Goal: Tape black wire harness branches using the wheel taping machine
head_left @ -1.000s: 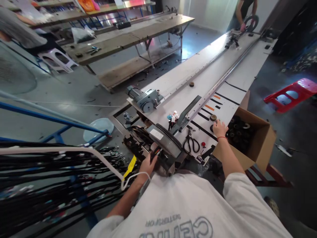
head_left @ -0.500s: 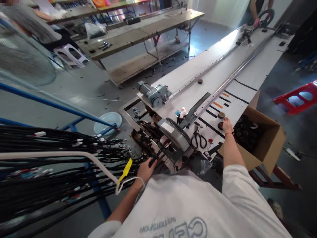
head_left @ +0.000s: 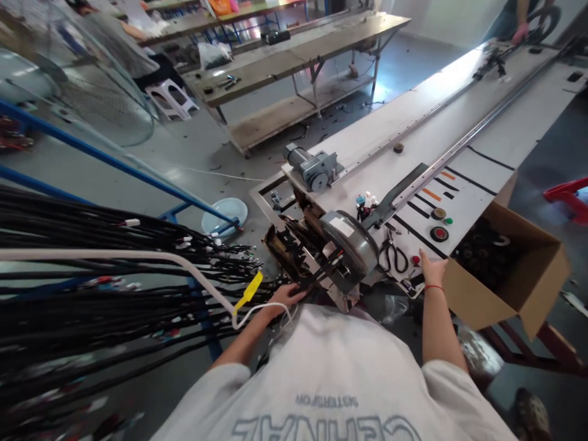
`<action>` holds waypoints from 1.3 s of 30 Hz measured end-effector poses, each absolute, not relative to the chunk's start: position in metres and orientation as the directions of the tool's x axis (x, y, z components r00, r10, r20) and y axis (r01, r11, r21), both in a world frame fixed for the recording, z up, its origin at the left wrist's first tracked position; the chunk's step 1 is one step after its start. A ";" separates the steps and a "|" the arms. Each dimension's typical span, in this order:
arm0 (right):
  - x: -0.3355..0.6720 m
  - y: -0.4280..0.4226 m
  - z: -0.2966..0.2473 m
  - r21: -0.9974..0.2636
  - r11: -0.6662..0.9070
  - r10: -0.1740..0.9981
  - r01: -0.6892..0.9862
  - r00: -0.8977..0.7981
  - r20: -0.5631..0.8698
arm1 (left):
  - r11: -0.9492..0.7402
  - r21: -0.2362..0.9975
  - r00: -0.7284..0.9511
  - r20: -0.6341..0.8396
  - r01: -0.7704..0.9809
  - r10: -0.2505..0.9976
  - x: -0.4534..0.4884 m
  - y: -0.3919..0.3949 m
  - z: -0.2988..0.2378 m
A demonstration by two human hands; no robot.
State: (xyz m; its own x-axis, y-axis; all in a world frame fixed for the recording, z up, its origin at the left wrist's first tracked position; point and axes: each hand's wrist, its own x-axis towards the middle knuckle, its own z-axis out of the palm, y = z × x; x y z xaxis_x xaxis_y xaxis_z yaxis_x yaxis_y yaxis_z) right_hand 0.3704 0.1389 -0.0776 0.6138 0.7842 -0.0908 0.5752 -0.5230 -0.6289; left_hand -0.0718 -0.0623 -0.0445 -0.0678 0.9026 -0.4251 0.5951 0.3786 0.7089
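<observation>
My left hand (head_left: 285,296) reaches to the near end of a winding machine (head_left: 349,242) with a grey round housing, its fingers closed around a black cable (head_left: 321,272) that runs into it. My right hand (head_left: 432,268) lies open on the near edge of the long white table (head_left: 459,128), just right of a small red knob (head_left: 414,260) and black scissors (head_left: 394,257). A large red button (head_left: 440,233) and a brown tape roll (head_left: 438,213) sit farther along the table.
A thick bundle of black cables (head_left: 114,275) with a yellow tag (head_left: 248,291) fills the left. An open cardboard box (head_left: 509,275) of black rolls stands at the right. A grey motor (head_left: 315,168), a metal rail (head_left: 482,125), a blue basin (head_left: 225,214) and a red stool (head_left: 569,196) are around. Another person's hand (head_left: 521,33) works at the table's far end.
My right hand has drawn back from the buttons to the table's near edge. My left hand slid lower along the machine's end. The view has swung left.
</observation>
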 end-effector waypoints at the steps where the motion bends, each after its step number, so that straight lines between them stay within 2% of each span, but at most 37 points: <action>1: 0.364 0.128 -0.080 -0.638 -0.528 0.783 0.560 0.612 -0.112 | 0.323 0.745 -0.006 -0.394 0.583 0.919 -0.061 -0.045 -0.037; 3: 0.354 0.116 -0.081 -0.636 -0.549 0.762 0.542 0.637 -0.115 | 0.220 0.814 0.126 -0.335 0.537 0.934 -0.037 -0.010 -0.022; 4: 0.350 0.113 -0.080 -0.627 -0.554 0.756 0.548 0.647 -0.103 | 0.212 0.828 0.124 -0.319 0.519 0.940 -0.026 0.004 -0.016; 8: 0.341 0.113 -0.072 -0.599 -0.562 0.752 0.570 0.654 -0.084 | 0.220 0.762 -0.020 -0.263 0.609 0.964 0.003 0.025 -0.004; 12: 0.342 0.112 -0.072 -0.602 -0.552 0.763 0.577 0.641 -0.085 | 0.223 0.691 -0.076 -0.237 0.687 0.969 0.000 0.008 -0.003; 16: 0.347 0.109 -0.076 -0.613 -0.510 0.796 0.603 0.601 -0.072 | 0.251 0.650 -0.090 -0.271 0.717 0.958 -0.012 -0.010 -0.003; 29: 0.344 0.105 -0.077 -0.683 -0.467 0.796 0.561 0.603 -0.049 | 0.294 0.668 -0.153 -0.262 0.683 0.953 -0.012 -0.019 -0.008; 35: 0.345 0.105 -0.080 -0.687 -0.451 0.798 0.570 0.602 -0.024 | 0.228 0.790 0.042 -0.305 0.569 0.951 -0.038 -0.040 -0.022; 39: 0.346 0.106 -0.078 -0.691 -0.450 0.795 0.566 0.607 -0.021 | 0.280 0.762 -0.082 -0.288 0.584 0.954 -0.049 -0.057 -0.036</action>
State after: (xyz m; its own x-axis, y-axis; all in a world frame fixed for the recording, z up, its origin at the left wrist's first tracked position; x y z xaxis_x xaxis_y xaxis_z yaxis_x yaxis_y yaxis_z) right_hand 0.3456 0.1061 -0.0783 0.6066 0.7948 -0.0206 0.5655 -0.4495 -0.6915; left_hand -0.0494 -0.0569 -0.0365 -0.0818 0.9541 -0.2880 0.5836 0.2802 0.7622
